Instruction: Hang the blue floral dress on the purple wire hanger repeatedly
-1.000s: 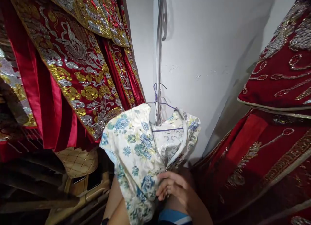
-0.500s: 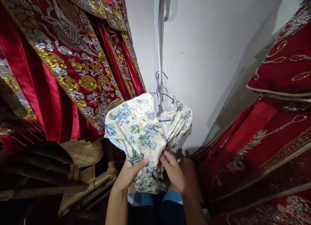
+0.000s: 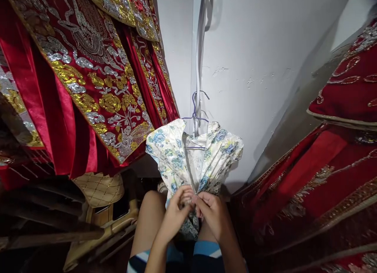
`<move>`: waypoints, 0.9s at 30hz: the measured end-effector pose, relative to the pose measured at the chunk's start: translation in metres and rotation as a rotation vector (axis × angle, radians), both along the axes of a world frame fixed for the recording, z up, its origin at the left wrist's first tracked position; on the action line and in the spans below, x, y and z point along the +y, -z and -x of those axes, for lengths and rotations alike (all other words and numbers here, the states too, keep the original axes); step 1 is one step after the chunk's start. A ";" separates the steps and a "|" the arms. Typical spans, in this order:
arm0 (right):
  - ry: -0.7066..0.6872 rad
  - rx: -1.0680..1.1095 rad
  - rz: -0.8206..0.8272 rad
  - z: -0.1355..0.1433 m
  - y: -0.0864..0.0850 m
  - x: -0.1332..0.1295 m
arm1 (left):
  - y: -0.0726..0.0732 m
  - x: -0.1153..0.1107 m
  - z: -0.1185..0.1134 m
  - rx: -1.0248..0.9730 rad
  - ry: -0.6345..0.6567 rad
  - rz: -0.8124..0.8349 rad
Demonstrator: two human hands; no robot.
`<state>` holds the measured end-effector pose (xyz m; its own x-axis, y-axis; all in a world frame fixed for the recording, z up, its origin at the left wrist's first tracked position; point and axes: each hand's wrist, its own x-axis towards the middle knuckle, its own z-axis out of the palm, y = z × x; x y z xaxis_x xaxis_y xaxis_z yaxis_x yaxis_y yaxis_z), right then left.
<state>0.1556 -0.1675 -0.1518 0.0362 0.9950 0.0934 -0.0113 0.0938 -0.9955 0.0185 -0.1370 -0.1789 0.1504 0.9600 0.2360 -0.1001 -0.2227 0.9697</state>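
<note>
A short-sleeved white blouse (image 3: 168, 147) with blue and green flowers hangs on a thin purple wire hanger (image 3: 194, 115). Its front is parted in a deep V, and the hanger's lower bar shows inside the neck. At the bottom of the V, my left hand (image 3: 178, 210) pinches one front edge, fingers curled. My right hand (image 3: 209, 210) grips the other edge right beside it, the fingertips of both hands nearly touching. Any fastener between them is hidden. Below the hands the cloth hangs bunched between my knees.
Red gowns with gold and silver embroidery (image 3: 110, 104) hang at the left. More red embroidered garments (image 3: 297, 182) hang at the right. A bamboo chair (image 3: 118, 226) with a quilted cream piece (image 3: 100, 188) stands at lower left. A white strap (image 3: 200, 49) runs down the wall to the hanger.
My left hand has moved right and come together with my right hand at the front opening. The blouse's left side, earlier folded across, now lies parted, with both shoulders squared.
</note>
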 end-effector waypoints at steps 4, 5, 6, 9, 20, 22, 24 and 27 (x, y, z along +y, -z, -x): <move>-0.023 0.011 0.029 -0.005 -0.005 0.010 | -0.002 -0.011 -0.024 0.053 0.013 -0.031; -0.015 0.014 0.042 -0.008 -0.010 0.016 | -0.002 -0.012 -0.027 0.097 -0.007 -0.054; -0.001 0.028 0.044 -0.013 -0.018 0.024 | 0.000 -0.012 -0.027 0.156 -0.022 -0.074; 0.035 0.118 -0.033 -0.023 -0.059 0.060 | 0.010 -0.010 -0.025 0.317 -0.043 -0.092; 0.017 0.246 -0.249 -0.018 -0.154 0.112 | -0.002 0.029 -0.012 0.670 0.149 -0.124; 0.015 0.228 -0.272 -0.019 -0.147 0.104 | -0.041 0.040 -0.006 0.591 0.112 -0.257; 0.027 0.177 -0.293 -0.019 -0.142 0.096 | -0.086 0.052 -0.003 0.433 -0.043 -0.413; 0.046 0.112 -0.310 -0.019 -0.143 0.087 | -0.145 0.069 -0.007 0.414 -0.210 -0.661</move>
<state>0.1744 -0.0809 -0.0091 0.1072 0.9168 0.3847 -0.1074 0.3954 -0.9122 0.0255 -0.0684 -0.0344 0.1821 0.6590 0.7298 0.3460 -0.7377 0.5798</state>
